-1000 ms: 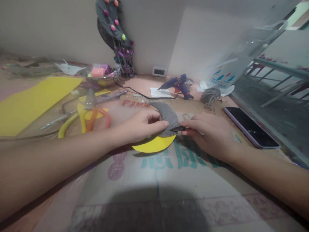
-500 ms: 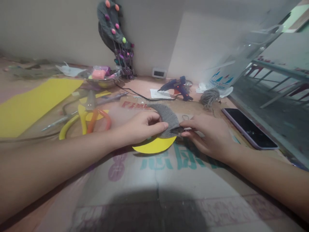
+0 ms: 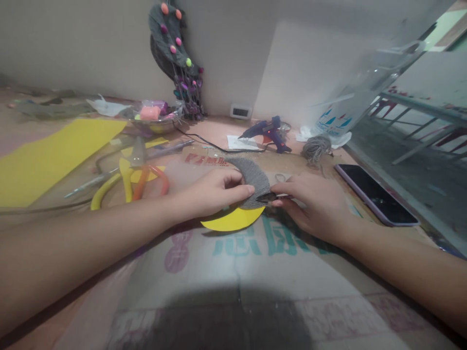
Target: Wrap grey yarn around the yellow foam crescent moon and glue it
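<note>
A grey yarn-covered crescent point(image 3: 255, 175) lies in the middle of the cardboard, its lower end over a yellow paper crescent point(image 3: 233, 219). My left hand point(image 3: 222, 189) holds the grey crescent at its inner edge, the thumb pressed on top and the fingers partly hidden. From the right, my right hand point(image 3: 306, 199) pinches a small dark pointed tool point(image 3: 267, 197), its tip against the grey crescent's lower right edge. The tool's exact kind is too blurred to make out.
Behind the hands lie a blue glue gun point(image 3: 266, 131), a ball of grey yarn point(image 3: 317, 147) and a phone point(image 3: 377, 194). Orange- and yellow-handled tools point(image 3: 127, 182) are at left, near yellow paper point(image 3: 62, 155) and a bowl point(image 3: 156, 127). A decorated grey crescent point(image 3: 171, 43) stands against the wall.
Almost nothing differs. Both hands keep their hold, and the view has shifted very slightly.
</note>
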`<state>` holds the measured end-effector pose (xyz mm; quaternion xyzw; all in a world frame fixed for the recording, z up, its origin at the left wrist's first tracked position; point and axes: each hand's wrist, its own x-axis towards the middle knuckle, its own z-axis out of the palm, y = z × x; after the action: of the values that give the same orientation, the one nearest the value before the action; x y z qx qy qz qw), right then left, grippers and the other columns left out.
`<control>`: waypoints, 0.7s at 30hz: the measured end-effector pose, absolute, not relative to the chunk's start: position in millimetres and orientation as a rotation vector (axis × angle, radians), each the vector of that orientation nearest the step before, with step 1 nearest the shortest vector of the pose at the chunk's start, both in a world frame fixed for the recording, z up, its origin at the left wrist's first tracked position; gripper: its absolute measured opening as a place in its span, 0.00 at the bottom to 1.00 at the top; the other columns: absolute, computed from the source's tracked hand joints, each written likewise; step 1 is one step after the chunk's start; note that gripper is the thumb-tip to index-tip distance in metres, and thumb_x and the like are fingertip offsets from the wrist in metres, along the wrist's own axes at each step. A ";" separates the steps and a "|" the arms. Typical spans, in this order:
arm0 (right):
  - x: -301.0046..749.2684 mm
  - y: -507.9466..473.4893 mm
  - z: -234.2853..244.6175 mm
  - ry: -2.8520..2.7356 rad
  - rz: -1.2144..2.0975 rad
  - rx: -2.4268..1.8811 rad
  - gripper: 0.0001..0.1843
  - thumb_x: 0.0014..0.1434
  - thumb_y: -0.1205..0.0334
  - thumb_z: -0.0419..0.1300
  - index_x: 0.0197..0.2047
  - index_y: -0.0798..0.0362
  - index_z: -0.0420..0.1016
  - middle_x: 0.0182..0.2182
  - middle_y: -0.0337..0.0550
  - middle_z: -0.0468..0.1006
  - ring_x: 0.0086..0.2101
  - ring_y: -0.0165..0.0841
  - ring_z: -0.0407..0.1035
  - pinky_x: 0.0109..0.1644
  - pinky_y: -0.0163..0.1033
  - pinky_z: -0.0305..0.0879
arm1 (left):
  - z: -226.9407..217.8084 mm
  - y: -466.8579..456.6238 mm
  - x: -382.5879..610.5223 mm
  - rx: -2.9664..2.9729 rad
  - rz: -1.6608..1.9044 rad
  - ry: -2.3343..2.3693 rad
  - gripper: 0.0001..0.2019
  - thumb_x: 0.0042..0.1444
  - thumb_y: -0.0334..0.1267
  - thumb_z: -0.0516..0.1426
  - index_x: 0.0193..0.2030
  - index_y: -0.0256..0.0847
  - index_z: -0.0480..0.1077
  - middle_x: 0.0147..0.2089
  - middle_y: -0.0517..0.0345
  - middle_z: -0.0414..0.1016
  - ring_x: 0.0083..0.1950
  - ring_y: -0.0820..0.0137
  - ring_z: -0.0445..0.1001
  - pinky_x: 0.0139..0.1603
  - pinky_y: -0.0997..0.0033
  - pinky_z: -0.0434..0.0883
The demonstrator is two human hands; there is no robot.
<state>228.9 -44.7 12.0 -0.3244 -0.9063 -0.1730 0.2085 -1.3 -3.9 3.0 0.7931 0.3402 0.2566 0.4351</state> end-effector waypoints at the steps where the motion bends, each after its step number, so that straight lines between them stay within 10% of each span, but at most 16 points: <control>1: 228.9 -44.7 12.0 -2.522 -0.483 -0.906 0.12 0.66 0.60 0.53 0.41 0.58 0.75 0.26 0.44 0.74 0.29 0.33 0.65 0.31 0.38 0.53 | 2.8 -3.8 -1.3 1.974 0.634 0.847 0.16 0.57 0.47 0.54 0.23 0.39 0.62 0.23 0.63 0.59 0.26 0.75 0.59 0.26 0.74 0.57; 21: 233.6 -44.2 10.8 -2.478 -0.396 -0.918 0.11 0.65 0.58 0.54 0.42 0.56 0.74 0.29 0.44 0.76 0.29 0.34 0.67 0.33 0.38 0.57 | 0.8 -4.1 -0.3 1.970 0.655 0.877 0.17 0.57 0.47 0.54 0.23 0.39 0.62 0.23 0.64 0.59 0.25 0.76 0.58 0.25 0.75 0.56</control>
<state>233.6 -44.2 10.8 -0.3340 -0.9020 -0.1440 0.2327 -0.3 -4.1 0.8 0.7894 0.3513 0.2624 0.4296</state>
